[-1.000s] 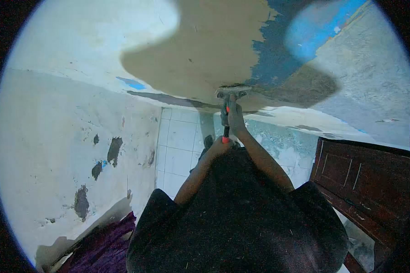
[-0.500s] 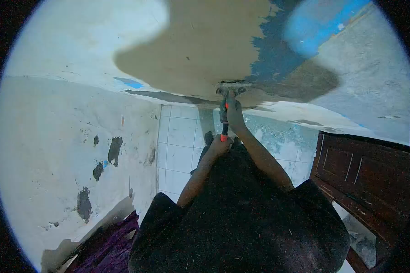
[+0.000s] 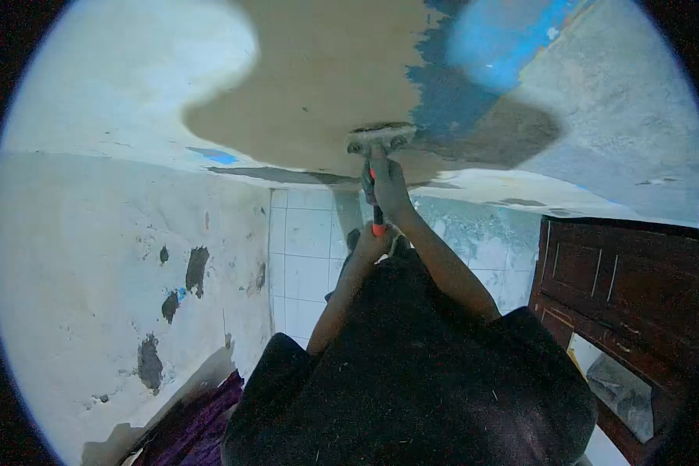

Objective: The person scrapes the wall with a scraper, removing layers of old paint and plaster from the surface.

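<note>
A long-handled scraper point(image 3: 380, 140) with a wide, dusty head and a black and red handle reaches to the wall point(image 3: 334, 70) in front of me. My right hand point(image 3: 391, 190) is wrapped round the upper handle, close behind the head. Lower down, near my body, my left hand point(image 3: 373, 243) grips the red end of the handle. The blade edge lies at the wall surface, near a ragged border between beige coating and blue paint point(image 3: 450, 85); whether it touches is hard to tell.
To the left, another wall point(image 3: 93, 233) has several dark bare patches. White floor tiles point(image 3: 307, 233) lie below, dusty to the right. A dark wooden cabinet point(image 3: 598, 272) stands at the right, and purple cloth point(image 3: 194, 423) shows at the lower left.
The scraper and both hands have shifted slightly left in the picture, and the head has moved a little upward on the wall. The view itself has shifted slightly. Both hands keep their grip.
</note>
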Action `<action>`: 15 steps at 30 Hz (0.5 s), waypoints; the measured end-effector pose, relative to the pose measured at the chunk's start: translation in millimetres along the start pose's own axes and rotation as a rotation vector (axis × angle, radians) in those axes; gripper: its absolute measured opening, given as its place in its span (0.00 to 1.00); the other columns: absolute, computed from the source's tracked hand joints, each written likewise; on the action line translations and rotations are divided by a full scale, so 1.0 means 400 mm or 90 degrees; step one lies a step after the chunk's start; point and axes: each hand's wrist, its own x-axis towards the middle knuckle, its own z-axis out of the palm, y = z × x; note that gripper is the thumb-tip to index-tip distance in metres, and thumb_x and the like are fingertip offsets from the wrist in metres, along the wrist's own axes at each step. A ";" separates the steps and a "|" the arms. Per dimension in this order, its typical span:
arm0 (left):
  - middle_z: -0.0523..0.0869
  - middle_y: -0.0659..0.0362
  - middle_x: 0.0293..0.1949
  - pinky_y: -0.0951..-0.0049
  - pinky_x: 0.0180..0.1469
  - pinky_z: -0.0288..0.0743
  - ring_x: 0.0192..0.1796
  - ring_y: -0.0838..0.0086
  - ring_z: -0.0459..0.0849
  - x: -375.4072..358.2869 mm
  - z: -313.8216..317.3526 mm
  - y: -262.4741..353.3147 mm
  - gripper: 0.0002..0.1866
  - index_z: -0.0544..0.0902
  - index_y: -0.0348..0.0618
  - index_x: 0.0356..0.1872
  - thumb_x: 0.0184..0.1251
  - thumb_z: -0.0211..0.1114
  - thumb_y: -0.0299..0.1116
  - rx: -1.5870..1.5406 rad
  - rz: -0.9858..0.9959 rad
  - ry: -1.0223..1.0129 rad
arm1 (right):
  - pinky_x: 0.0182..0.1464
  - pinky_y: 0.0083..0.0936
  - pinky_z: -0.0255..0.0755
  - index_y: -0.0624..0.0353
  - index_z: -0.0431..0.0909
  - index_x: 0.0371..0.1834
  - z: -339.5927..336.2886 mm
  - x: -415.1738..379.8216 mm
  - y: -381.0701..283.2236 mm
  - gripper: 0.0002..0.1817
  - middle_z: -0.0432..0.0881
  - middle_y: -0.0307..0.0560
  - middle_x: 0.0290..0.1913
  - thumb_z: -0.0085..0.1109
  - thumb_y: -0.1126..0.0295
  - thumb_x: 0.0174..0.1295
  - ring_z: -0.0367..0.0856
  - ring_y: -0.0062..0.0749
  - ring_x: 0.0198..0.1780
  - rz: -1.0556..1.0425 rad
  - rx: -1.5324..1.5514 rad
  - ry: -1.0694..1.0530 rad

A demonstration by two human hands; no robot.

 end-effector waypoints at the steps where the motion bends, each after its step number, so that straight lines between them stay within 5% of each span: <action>1: 0.75 0.59 0.20 0.70 0.27 0.69 0.24 0.75 0.75 -0.013 -0.014 0.043 0.12 0.75 0.37 0.27 0.56 0.61 0.38 -0.019 -0.028 -0.043 | 0.17 0.20 0.55 0.54 0.63 0.17 0.003 0.012 0.024 0.29 0.61 0.34 0.13 0.36 0.41 0.65 0.60 0.18 0.13 -0.034 -0.019 0.022; 4: 0.75 0.61 0.20 0.71 0.26 0.68 0.24 0.75 0.75 -0.004 -0.024 0.008 0.13 0.76 0.37 0.29 0.56 0.62 0.38 -0.026 0.031 -0.023 | 0.14 0.18 0.52 0.53 0.62 0.16 -0.010 0.044 0.108 0.29 0.58 0.32 0.11 0.38 0.41 0.64 0.56 0.17 0.11 -0.018 -0.007 0.078; 6: 0.75 0.61 0.20 0.72 0.25 0.67 0.22 0.76 0.74 -0.009 -0.045 0.006 0.12 0.76 0.39 0.28 0.56 0.62 0.38 -0.046 -0.071 -0.135 | 0.14 0.19 0.53 0.52 0.62 0.16 -0.025 0.045 0.121 0.29 0.58 0.32 0.11 0.39 0.40 0.63 0.56 0.18 0.11 0.003 0.064 0.029; 7: 0.75 0.62 0.19 0.72 0.24 0.66 0.21 0.76 0.73 0.079 -0.022 -0.169 0.10 0.75 0.40 0.25 0.56 0.61 0.37 0.096 -0.024 -0.028 | 0.14 0.19 0.52 0.52 0.62 0.16 -0.015 0.037 0.098 0.29 0.58 0.33 0.11 0.40 0.40 0.63 0.55 0.18 0.11 -0.020 0.069 0.052; 10: 0.75 0.62 0.19 0.71 0.25 0.67 0.21 0.76 0.73 -0.026 -0.037 0.065 0.11 0.76 0.40 0.24 0.55 0.61 0.38 -0.015 -0.084 -0.104 | 0.14 0.18 0.51 0.52 0.61 0.17 -0.023 0.052 0.122 0.28 0.57 0.32 0.11 0.40 0.40 0.63 0.55 0.17 0.11 -0.031 0.057 0.052; 15: 0.72 0.62 0.15 0.71 0.23 0.66 0.19 0.76 0.72 -0.002 -0.031 0.014 0.12 0.73 0.41 0.19 0.55 0.60 0.37 -0.035 -0.042 -0.084 | 0.13 0.17 0.47 0.52 0.60 0.15 -0.001 0.020 0.055 0.28 0.57 0.32 0.10 0.39 0.42 0.65 0.53 0.16 0.10 0.005 0.112 0.027</action>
